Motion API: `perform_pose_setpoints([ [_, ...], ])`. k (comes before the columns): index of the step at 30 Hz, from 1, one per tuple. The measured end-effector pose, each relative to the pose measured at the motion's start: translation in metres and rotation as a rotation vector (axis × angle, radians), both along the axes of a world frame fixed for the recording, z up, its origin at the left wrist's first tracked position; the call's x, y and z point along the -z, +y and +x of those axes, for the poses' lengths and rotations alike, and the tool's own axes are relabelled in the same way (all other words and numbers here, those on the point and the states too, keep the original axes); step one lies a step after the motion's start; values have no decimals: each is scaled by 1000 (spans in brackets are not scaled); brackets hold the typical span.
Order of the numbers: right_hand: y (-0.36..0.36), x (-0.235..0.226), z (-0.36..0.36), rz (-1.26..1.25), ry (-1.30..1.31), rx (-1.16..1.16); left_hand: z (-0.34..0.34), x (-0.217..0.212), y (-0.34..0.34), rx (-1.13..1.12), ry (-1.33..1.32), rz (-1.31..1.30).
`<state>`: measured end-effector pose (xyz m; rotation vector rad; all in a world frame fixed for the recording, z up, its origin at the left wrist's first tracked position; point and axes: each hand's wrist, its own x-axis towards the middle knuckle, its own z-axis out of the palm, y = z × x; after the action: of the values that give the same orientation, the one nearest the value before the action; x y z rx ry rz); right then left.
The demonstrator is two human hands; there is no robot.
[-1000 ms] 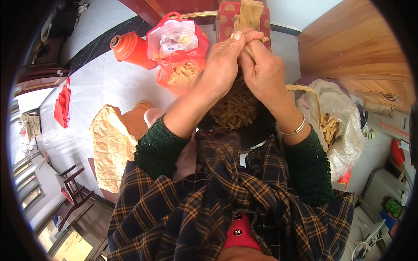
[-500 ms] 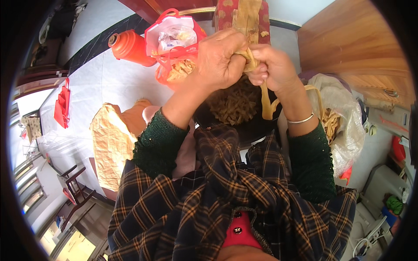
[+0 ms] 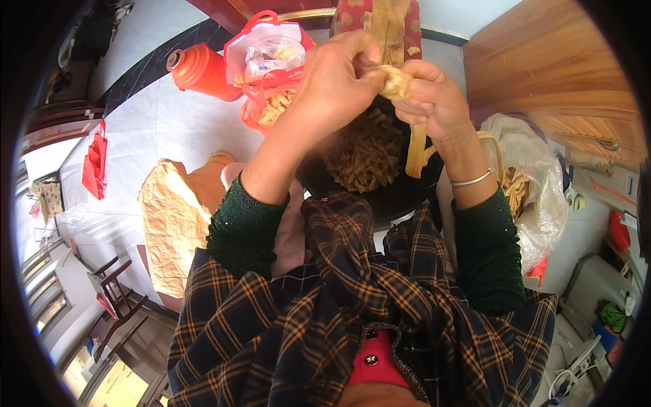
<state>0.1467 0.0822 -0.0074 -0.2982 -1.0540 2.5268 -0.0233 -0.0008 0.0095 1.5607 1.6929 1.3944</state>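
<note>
Since a second ago my hands sit lower in view; the strip point(image 3: 407, 115) now dangles past my right hand point(image 3: 437, 102). My left hand point(image 3: 336, 81) and right hand both pinch its knotted top, touching, above the dark bowl point(image 3: 400, 200) of cut pieces. Red bag point(image 3: 268, 68) just left, white bag point(image 3: 536, 176) right; open floor point(image 3: 169, 129) further left.

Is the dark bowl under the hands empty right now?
No: the dark round bowl below both hands holds a heap of short brown strips, and a pale tan strip hangs over it from the right hand.
</note>
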Motion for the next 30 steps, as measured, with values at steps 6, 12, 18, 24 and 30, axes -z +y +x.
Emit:
perform_pose_setpoints([
  [6, -10, -3, -9, -45, 22, 150, -3, 8, 1, 39, 51, 102],
  [12, -12, -4, -12, 274, -177, 273, -6, -2, -1, 223, 26, -14],
  [18, -3, -26, 6, 370, -170, 214, -24, -10, -7, 573, -1166, -230],
  [24, 6, -33, 25, 703, -262, 284, -23, -2, -16, 662, -1297, -153],
  [30, 11, -27, 28, 685, -347, 339, -33, 3, -10, 482, -665, -221],
])
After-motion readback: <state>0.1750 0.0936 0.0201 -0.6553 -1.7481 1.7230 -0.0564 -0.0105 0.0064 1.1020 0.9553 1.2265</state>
